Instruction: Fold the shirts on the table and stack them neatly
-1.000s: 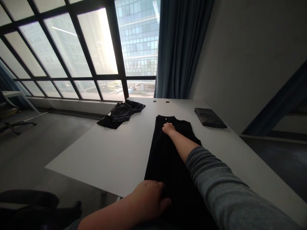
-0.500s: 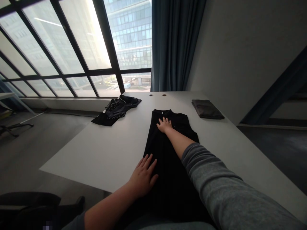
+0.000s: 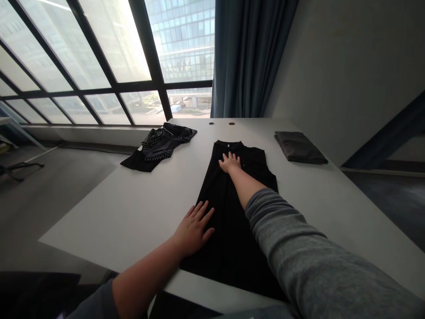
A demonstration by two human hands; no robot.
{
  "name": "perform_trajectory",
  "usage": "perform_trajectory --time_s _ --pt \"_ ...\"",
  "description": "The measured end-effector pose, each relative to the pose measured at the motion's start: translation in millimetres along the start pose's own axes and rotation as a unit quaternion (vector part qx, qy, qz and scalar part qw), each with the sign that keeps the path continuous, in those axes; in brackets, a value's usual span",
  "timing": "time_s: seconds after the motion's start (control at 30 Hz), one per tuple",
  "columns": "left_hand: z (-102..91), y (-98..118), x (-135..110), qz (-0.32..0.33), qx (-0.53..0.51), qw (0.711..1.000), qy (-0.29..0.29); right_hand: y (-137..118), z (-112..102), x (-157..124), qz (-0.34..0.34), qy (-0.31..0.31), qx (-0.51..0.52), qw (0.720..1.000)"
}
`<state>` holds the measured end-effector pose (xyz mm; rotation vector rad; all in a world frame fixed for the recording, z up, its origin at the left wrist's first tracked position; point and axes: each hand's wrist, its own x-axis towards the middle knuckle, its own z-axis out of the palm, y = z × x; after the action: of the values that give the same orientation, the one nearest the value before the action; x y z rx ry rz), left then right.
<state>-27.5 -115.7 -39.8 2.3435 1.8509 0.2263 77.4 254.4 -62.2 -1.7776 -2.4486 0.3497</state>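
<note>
A black shirt lies spread on the white table, its collar and a small pale label at the far end and its hem towards me. My left hand rests flat on the shirt's left edge, fingers spread. Farther up, just below the collar, my right hand presses palm down with its fingers apart. Neither hand grips the cloth. My right forearm hides part of the shirt's right side.
The white table reaches to the window and a blue curtain. A crumpled black garment with white lines lies at the far left. At the right is a folded dark grey cloth. Two round holes are at the back.
My view has tilted down a little. The shirt's hem and the table's near edge now show in front of me. Both hands stay flat on about the same parts of the shirt.
</note>
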Motion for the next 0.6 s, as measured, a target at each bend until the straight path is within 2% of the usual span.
perform_trajectory --time_s 0.13,0.2,0.27,0.37,0.4,0.5,0.6 --pt "-2.6 -1.7 1.5 0.000 0.010 1.000 -0.014 -4.2 -0.5 4.1 -0.003 -0.009 0.008 1.000" --pt "-3.9 -1.1 -0.4 0.003 0.009 1.000 -0.022 1.4 -6.4 4.5 -0.018 -0.017 0.022 0.999" --pt "-6.9 1.7 -3.2 0.003 0.010 1.000 -0.024 18.7 -17.4 6.9 -0.054 0.026 0.033 0.998" --pt "-17.4 14.6 -2.7 0.025 0.002 0.999 -0.023 68.5 -40.0 14.9 -0.093 0.144 0.012 0.985" --pt "-22.1 21.9 0.5 0.046 -0.006 0.999 -0.027 89.1 -47.7 17.8 -0.085 0.156 0.000 0.984" --pt "-34.6 52.7 22.5 0.150 -0.035 0.987 -0.057 148.1 -66.5 24.6 -0.023 0.103 -0.011 0.994" --pt "-36.2 93.4 57.9 0.286 -0.029 0.954 -0.083 185.8 -75.3 27.9 0.011 0.040 0.009 0.999"
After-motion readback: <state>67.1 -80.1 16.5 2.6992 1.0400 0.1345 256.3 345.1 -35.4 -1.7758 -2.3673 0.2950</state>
